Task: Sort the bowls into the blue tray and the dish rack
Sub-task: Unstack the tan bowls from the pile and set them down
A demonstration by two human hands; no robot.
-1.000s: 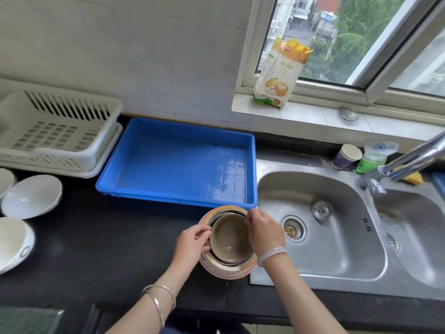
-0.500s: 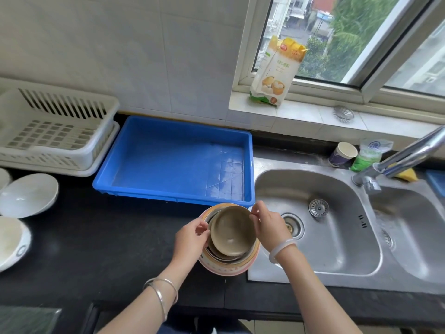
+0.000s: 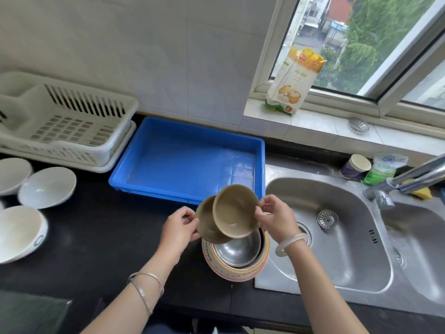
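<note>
Tan bowls (image 3: 234,213), pinched by both hands' fingers (image 3: 263,208)

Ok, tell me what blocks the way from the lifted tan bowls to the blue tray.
Nothing visible. Both hands, left and right, hold the tan bowls just in front of the blue tray, whose floor shows bare.

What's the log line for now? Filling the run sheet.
left hand: tan bowl | right hand: second tan bowl | blue tray: empty
</note>
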